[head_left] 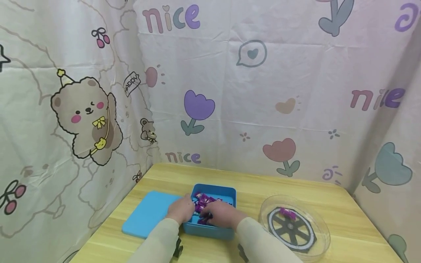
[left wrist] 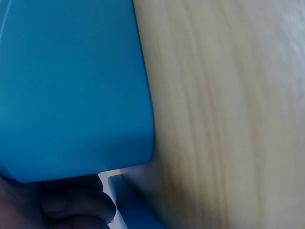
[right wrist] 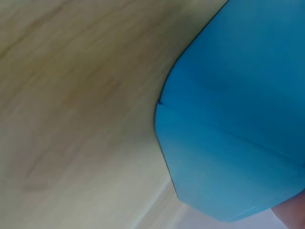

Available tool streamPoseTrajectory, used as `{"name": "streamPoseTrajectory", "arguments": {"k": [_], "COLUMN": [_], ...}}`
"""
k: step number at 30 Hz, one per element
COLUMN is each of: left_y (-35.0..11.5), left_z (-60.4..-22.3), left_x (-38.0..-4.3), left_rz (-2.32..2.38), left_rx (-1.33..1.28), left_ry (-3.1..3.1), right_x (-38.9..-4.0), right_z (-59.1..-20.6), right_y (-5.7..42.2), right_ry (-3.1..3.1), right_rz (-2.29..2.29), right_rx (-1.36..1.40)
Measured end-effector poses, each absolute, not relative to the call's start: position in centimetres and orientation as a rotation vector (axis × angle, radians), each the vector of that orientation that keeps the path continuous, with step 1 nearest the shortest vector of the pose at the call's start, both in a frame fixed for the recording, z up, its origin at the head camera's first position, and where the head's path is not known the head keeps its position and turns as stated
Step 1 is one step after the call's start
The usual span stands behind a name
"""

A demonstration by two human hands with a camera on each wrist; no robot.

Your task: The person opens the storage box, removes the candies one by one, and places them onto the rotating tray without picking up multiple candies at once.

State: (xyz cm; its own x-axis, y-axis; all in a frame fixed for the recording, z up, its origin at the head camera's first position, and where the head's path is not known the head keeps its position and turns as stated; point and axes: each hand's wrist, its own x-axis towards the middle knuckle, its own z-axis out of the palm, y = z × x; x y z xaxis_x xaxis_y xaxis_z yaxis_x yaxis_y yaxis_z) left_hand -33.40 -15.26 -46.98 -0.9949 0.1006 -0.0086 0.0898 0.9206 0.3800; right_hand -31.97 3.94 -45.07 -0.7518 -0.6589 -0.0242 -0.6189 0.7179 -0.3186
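Note:
An open blue box (head_left: pixel 208 232) stands on the wooden table, with several small purple-wrapped pieces (head_left: pixel 203 200) inside that look like candies. My left hand (head_left: pixel 182 209) grips the box at its left side; the left wrist view has its curled fingers (left wrist: pixel 78 202) against the outer wall. From the right, my right hand (head_left: pixel 223 213) reaches over the rim into the box, its fingers bent down among the wrapped pieces. Its fingertips are partly hidden, and I cannot tell whether they pinch a piece. The right wrist view mostly shows the box's outer wall (right wrist: pixel 233 157).
A flat light-blue lid (head_left: pixel 148 213) lies left of the box. To the right stands a round clear dish (head_left: pixel 328 239) over a dark spoked wheel shape with a white ring (head_left: pixel 290 226); one purple-wrapped piece (head_left: pixel 288 213) lies there. Printed curtains (head_left: pixel 230 84) hang behind and beside the table.

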Motion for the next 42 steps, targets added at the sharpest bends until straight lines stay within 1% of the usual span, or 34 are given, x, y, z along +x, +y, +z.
{"name": "streamPoseTrajectory", "arguments": {"k": [4, 16, 23, 28, 35, 42], "left_y": [-15.1, -15.1, -15.3, -15.4, -15.3, -15.3], "left_z": [-46.9, -46.9, -47.0, -46.9, -46.8, -46.9], "left_x": [-33.2, -33.4, -33.3, -33.2, -33.3, -33.3], "left_rz": [0.607, 0.622, 0.609, 0.609, 0.621, 0.614], "left_rx": [0.146, 0.134, 0.141, 0.146, 0.130, 0.120], "left_ry": [3.044, 3.038, 3.045, 3.039, 3.033, 3.034], "right_x": [-32.1, -32.4, -32.4, -32.4, -32.5, -32.5], "right_z": [-45.2, -45.0, -44.9, -44.1, -42.6, -41.1], "right_y": [4.0, 3.9, 4.1, 4.4, 6.1, 9.3], "right_ry": [2.777, 2.857, 2.890, 2.915, 2.968, 3.020], "right_rz": [-0.451, -0.246, -0.321, -0.377, -0.424, -0.452], "right_rx": [-0.992, -0.993, -0.993, -1.020, -1.069, -1.078]}}
